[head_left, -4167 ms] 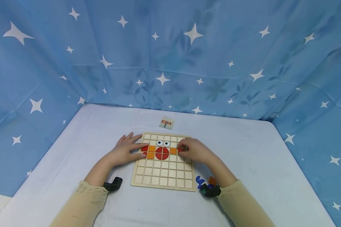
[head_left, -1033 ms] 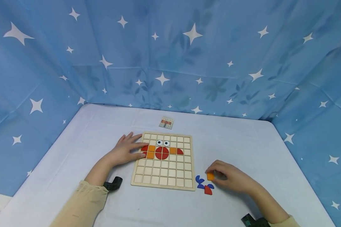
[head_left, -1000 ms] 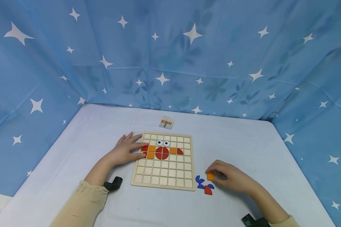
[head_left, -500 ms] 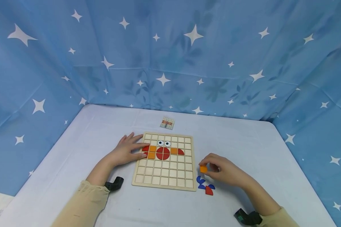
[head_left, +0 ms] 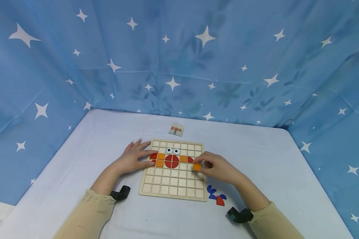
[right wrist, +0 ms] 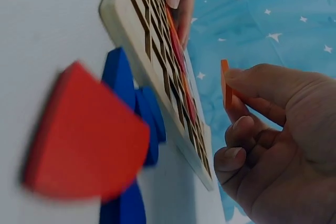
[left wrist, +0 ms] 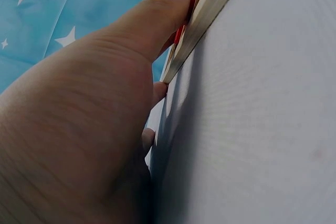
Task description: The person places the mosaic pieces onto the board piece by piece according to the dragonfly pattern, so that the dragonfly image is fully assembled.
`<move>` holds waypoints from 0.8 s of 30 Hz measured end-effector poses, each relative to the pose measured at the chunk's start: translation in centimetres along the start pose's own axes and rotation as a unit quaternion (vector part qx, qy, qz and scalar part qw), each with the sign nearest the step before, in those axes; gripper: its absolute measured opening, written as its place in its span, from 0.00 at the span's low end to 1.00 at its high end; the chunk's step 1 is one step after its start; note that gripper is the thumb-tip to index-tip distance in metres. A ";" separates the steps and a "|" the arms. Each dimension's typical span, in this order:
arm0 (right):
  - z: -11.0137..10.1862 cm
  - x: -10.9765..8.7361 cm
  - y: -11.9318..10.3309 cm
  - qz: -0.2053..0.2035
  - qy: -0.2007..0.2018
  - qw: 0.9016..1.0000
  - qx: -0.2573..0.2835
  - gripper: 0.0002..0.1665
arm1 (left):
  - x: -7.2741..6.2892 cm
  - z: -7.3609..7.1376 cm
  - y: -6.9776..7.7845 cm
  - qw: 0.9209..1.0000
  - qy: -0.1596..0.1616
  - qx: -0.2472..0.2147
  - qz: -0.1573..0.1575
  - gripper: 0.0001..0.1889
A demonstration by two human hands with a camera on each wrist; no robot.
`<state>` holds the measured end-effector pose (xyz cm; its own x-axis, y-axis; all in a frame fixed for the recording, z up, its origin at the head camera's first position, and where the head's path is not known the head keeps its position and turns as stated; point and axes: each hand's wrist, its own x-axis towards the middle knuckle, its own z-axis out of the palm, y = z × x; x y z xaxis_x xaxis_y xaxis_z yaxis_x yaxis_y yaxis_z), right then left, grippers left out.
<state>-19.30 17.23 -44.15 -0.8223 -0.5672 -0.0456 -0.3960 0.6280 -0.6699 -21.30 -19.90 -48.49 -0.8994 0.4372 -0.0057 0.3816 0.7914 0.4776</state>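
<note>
My right hand [head_left: 216, 167] pinches an orange square tile [head_left: 197, 167] between thumb and fingertips, over the right side of the wooden grid board [head_left: 173, 192]. In the right wrist view the orange tile [right wrist: 226, 84] is seen edge-on and apart from the board. My left hand [head_left: 133, 160] rests on the board's left edge with fingers spread, its thumb and index finger over red pieces [head_left: 153, 156]. In the grid lie several orange squares [head_left: 160, 163], a red circle [head_left: 172, 161] of quarter pieces, two eye discs [head_left: 169, 150], and a red quarter piece [head_left: 190, 159] beside my right fingertips.
Several blue pieces [head_left: 211, 192] and a red quarter piece [head_left: 220, 200] lie on the white table [head_left: 155, 219], off the board's lower right corner. A small pattern card [head_left: 176, 129] lies behind the board. A blue starry curtain [head_left: 179, 59] closes off the back and sides.
My right hand has picked up the orange tile from beside the loose pieces and carried it left and away from me, over the board. The left hand stays on the board's edge.
</note>
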 end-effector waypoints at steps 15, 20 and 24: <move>2.6 3.6 -2.0 0.046 0.006 0.999 0.000 0.11 | 0.1 0.0 -0.1 1.000 -0.001 -0.004 0.002 0.29; 3.3 3.9 -2.2 0.065 0.011 0.998 -0.006 0.11 | 0.0 0.0 0.0 1.000 0.000 -0.006 0.002 0.29; 3.6 4.0 -2.3 0.062 0.014 0.998 -0.018 0.10 | 0.1 -0.1 0.0 1.000 0.002 -0.004 0.002 0.29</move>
<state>-20.20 11.59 -45.48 -0.8772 -0.4685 -0.1049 -0.3040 0.7113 -0.6338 -21.38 -19.90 -48.45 -0.8985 0.4391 -0.0009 0.3835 0.7857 0.4853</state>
